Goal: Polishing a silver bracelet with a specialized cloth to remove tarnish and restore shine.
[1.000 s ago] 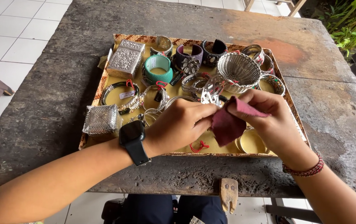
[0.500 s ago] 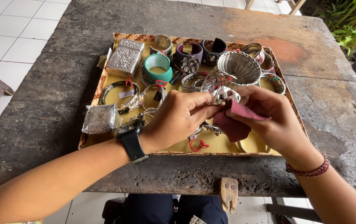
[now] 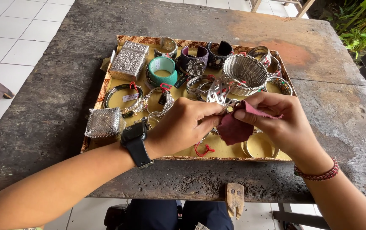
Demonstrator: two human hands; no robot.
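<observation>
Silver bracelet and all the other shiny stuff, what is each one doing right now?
Silver bracelet: held up by the left hand.
Dark red cloth: pinched in the right hand, against the bracelet.
Teal bangle: lying in the tray.
Woven silver basket: upright, in the tray.
Rectangular silver box: lid shut.
Small woven silver box: lid shut.

a dark red cloth (image 3: 234, 127) against a silver bracelet (image 3: 218, 91), over a yellow-lined tray (image 3: 106, 87) with a brown patterned rim. nearby, a teal cuff (image 3: 162, 72), an embossed silver box (image 3: 128, 60), weathered grey table (image 3: 42, 98).
</observation>
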